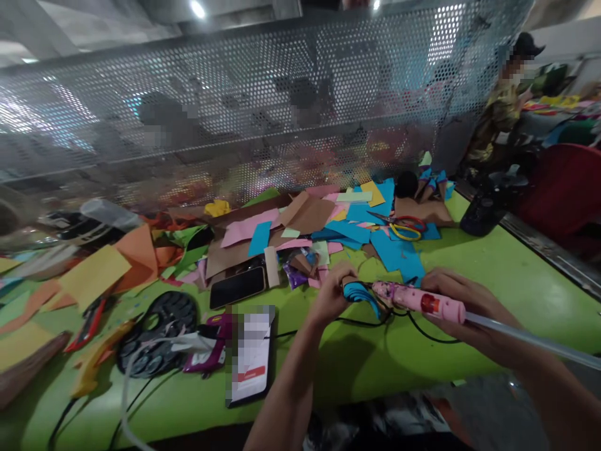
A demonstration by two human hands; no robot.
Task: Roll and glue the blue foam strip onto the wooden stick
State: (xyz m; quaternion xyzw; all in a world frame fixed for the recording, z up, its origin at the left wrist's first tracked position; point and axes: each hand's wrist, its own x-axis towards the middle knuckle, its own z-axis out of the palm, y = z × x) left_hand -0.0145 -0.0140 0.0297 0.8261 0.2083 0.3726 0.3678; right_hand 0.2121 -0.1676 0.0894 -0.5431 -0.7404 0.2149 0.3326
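My left hand is closed on a small rolled piece of blue and brown foam or felt, held above the green table. My right hand grips a pink glue gun, with a clear glue stick sticking out of its back end. The nozzle end points left and is close to the blue piece; whether they touch I cannot tell. A black cord hangs below the gun. Behind my hands lie cut blue sheets and scissors with red and yellow handles.
Two phones, one dark and one lit, lie left of my hands. Further left are a purple glue gun, a black round tray and a yellow glue gun. A perforated metal panel stands behind the table. A dark bottle stands right.
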